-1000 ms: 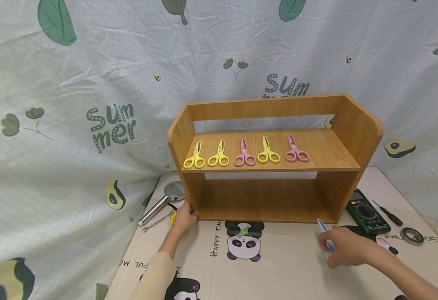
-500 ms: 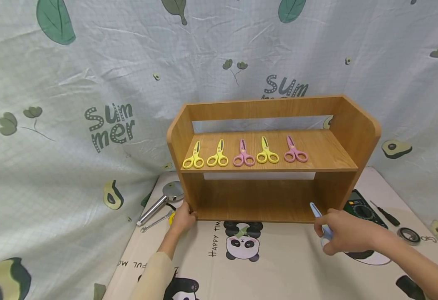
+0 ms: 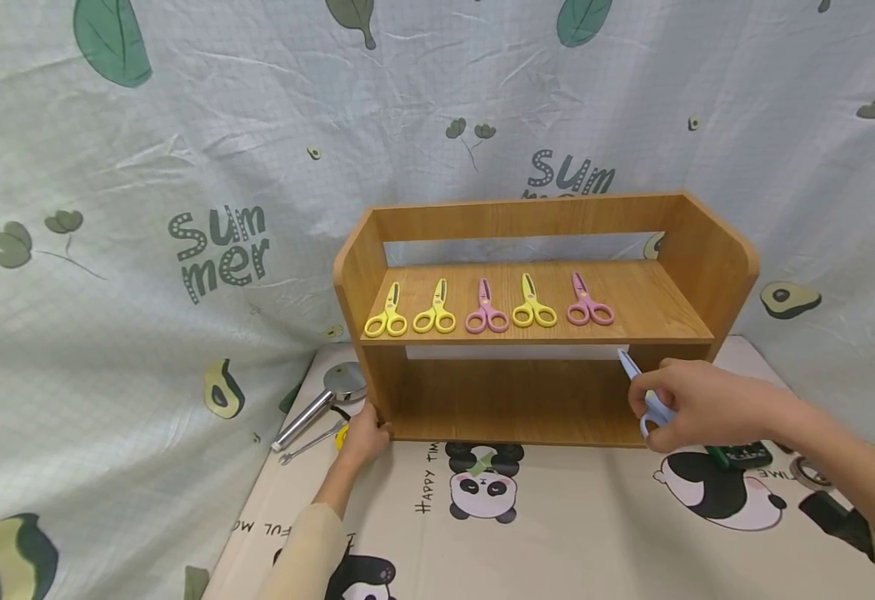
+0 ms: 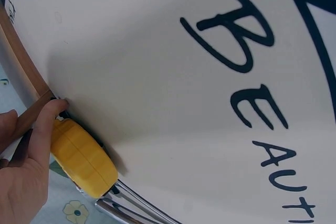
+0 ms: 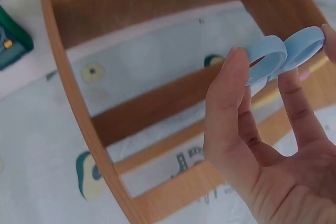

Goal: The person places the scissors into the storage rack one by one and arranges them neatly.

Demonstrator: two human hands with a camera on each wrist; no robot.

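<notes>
A pair of light blue scissors [image 3: 657, 411] is held by my right hand [image 3: 722, 404], in front of the right part of the wooden shelf [image 3: 520, 215]. In the right wrist view its finger loops [image 5: 266, 51] lie between the thumb and fingers; the blades are mostly hidden there. My left hand [image 3: 362, 437] grips the shelf's lower left corner, thumb and fingers on either side of the panel [image 4: 32, 111]. On the upper board lie yellow scissors [image 3: 435, 308], pink scissors [image 3: 487, 308] and several more in a row, blades pointing back.
Left of the shelf lie a chrome round-headed tool [image 3: 343, 382], a wrench [image 3: 310, 446] and a yellow tape measure [image 4: 84, 158]. A green multimeter [image 3: 741, 456] and a tape roll [image 3: 811, 473] are at the right, partly behind my right arm. Printed cloth [image 3: 257, 125] hangs behind.
My right hand has risen from the table toward the shelf's right side, carrying the blue scissors. My left hand has stayed on the shelf corner.
</notes>
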